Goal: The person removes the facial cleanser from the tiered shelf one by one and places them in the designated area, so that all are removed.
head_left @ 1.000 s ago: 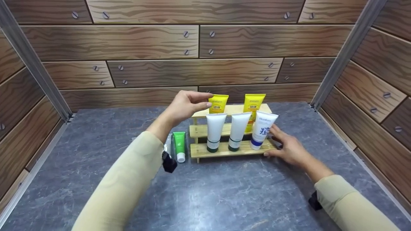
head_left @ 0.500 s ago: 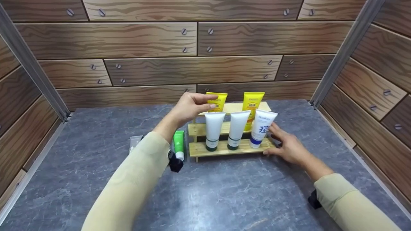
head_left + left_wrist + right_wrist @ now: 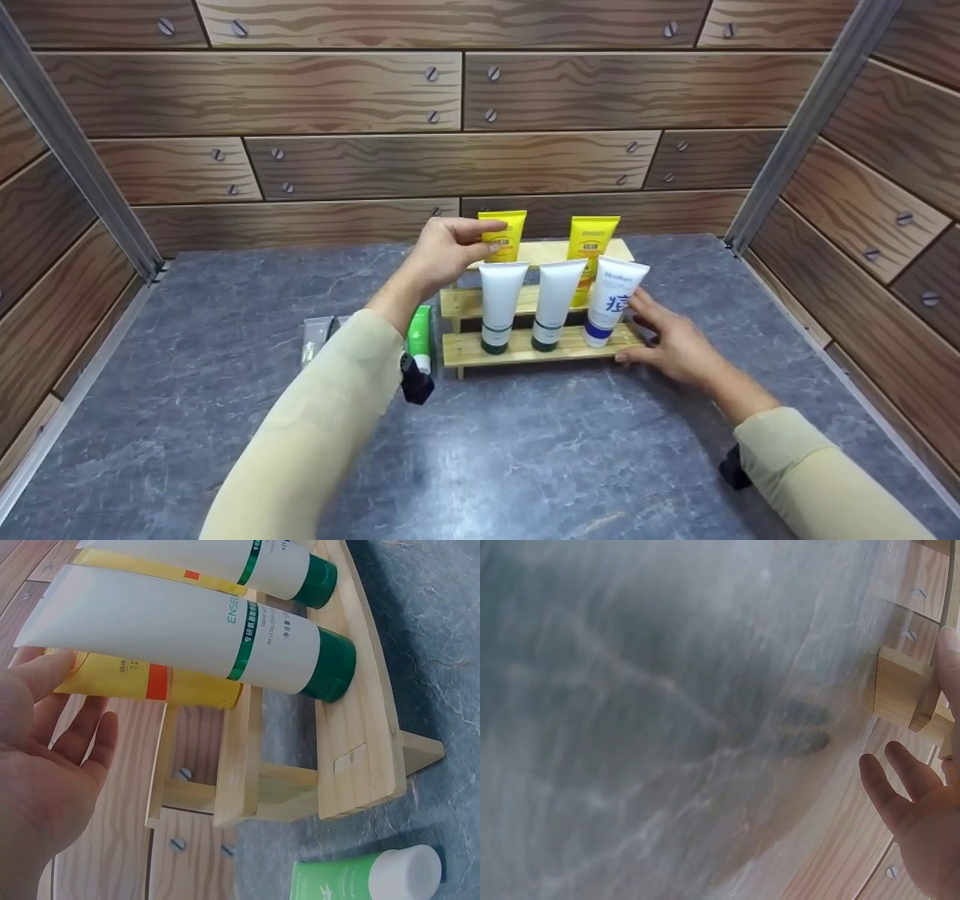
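Note:
With thumb and fingers my left hand (image 3: 448, 251) pinches the upper part of a yellow squeeze tube (image 3: 501, 234) at the left of the tiered wooden stand (image 3: 525, 355). Its lower end is hidden behind a white tube in the head view. My right hand (image 3: 679, 346) grips the stand's right end, thumb at the front step, two fingers loose below in the right wrist view. On the front step stand two white tubes with green caps (image 3: 330, 667) and a white tube with a blue band (image 3: 613, 300), leaning right beside my right fingers. Another yellow tube (image 3: 592, 240) stands behind.
Left of the stand lie a green tube (image 3: 420, 337) with a white cap and a grey tube (image 3: 315, 337), both partly covered by my left sleeve. Wood-patterned walls (image 3: 337, 165) enclose the grey marbled tabletop (image 3: 525, 450).
My left forearm has shifted right, covering more of the green tube and uncovering the grey one. The pinched yellow tube has moved slightly up and left. My right hand has stayed in place.

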The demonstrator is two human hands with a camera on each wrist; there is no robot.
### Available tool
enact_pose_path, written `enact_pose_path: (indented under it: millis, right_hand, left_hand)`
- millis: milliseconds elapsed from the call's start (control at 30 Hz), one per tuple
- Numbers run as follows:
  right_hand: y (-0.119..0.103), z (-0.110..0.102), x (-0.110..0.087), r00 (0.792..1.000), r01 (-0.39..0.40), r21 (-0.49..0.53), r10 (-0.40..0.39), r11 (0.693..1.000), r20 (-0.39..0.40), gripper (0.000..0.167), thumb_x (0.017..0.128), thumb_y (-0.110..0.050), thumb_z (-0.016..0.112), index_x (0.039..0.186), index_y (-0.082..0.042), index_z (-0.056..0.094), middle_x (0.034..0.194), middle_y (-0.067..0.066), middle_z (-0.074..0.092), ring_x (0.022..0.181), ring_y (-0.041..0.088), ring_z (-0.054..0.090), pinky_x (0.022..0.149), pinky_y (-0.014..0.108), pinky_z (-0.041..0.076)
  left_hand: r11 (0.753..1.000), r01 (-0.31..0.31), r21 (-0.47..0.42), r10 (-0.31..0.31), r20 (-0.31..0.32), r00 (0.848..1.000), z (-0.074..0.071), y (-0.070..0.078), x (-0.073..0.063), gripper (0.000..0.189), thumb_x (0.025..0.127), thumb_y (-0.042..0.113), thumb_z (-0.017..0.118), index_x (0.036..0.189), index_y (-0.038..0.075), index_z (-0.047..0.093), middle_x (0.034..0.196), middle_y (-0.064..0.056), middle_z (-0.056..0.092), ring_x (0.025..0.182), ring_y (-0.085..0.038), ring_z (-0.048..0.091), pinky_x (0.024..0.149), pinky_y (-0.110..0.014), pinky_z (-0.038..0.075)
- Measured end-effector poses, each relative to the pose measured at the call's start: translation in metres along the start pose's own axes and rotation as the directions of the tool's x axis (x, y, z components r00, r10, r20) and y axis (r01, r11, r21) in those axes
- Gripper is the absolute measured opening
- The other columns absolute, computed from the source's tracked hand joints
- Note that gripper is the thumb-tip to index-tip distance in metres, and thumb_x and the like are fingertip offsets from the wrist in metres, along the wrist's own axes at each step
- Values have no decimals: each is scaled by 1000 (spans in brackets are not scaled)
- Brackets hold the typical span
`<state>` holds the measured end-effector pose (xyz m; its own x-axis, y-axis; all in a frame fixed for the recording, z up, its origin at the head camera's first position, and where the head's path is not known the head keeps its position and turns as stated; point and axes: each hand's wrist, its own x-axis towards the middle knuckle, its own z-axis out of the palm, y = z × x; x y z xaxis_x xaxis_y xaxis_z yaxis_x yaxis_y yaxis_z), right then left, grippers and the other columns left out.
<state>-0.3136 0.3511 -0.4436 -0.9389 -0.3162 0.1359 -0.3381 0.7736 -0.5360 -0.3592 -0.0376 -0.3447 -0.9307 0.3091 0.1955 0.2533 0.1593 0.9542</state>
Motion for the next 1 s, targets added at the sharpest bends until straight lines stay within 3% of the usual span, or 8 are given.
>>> enact_pose_path:
  millis: [133, 433, 800, 1000]
  right_hand:
    - [0, 1, 1, 1000, -7, 0, 7, 1000, 5, 110, 83, -40, 91, 169, -18, 27, 174, 15, 17, 145, 50, 44, 121, 70, 22]
    - [-4, -1, 1, 1000, 6, -7, -6, 1000, 3, 109, 83, -40, 91, 169, -16, 28, 174, 15, 17, 147, 51, 39, 120, 70, 22]
    - [-1, -1, 0, 999, -35, 5, 35, 999, 22, 112, 83, -43, 90, 170, -20, 23, 175, 13, 14, 149, 52, 36, 119, 73, 21]
    - [-1, -1, -1, 999, -36, 7, 36, 999, 21, 112, 83, -44, 90, 170, -19, 23, 175, 14, 14, 146, 51, 41, 120, 72, 23]
  left_hand:
    - [1000, -19, -19, 18, -39, 999, -3, -3, -2, 33, 100, 4, 73, 131, 17, 77, 130, -4, 73, 113, -18, 72, 100, -41, 58]
    - [999, -20, -31, 16, -120, 993, -17, -3, -8, 33, 101, 4, 73, 132, 14, 76, 131, -4, 74, 117, -19, 70, 101, -33, 56]
    - [999, -6, -49, -2, -161, 987, -42, 5, -22, 39, 101, 2, 71, 139, 12, 71, 135, -13, 71, 120, -24, 69, 102, -37, 56]
    - [999, -16, -44, 9, -162, 987, -58, 7, -33, 47, 100, 1, 72, 145, 13, 67, 135, -16, 70, 120, -25, 69, 102, -38, 56]
